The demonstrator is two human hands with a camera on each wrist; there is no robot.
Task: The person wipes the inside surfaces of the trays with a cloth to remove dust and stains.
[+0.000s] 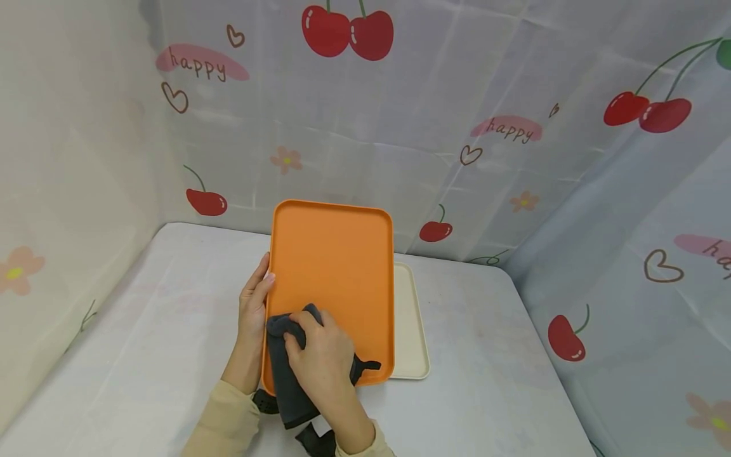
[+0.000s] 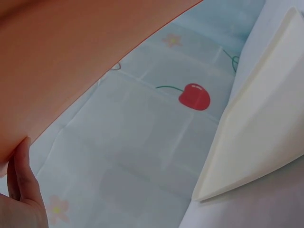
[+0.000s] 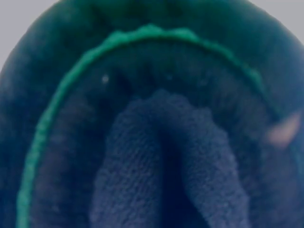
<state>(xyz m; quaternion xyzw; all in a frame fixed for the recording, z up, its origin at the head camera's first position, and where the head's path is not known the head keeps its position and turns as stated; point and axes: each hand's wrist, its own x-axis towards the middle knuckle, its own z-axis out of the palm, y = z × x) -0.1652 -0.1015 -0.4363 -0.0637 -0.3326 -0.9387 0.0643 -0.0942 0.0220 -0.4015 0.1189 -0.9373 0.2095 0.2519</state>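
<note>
An orange rectangular tray (image 1: 337,266) is held up over the white table, its inner face toward the head camera. My left hand (image 1: 254,311) grips its left edge; in the left wrist view the fingers reach the underside of the orange tray (image 2: 71,61). With curled fingers my right hand (image 1: 324,355) holds a dark grey cloth (image 1: 288,381) against the tray's lower left part, and the cloth's lower end hangs past the tray's bottom rim. Folds of the dark cloth (image 3: 126,166) fill the right wrist view, blurred and close.
Partly hidden behind the orange tray, a cream tray (image 1: 408,324) lies on the white table (image 1: 474,362). A white curtain (image 1: 354,108) printed with cherries and hearts stands along the table's back and sides. Black straps are around both wrists.
</note>
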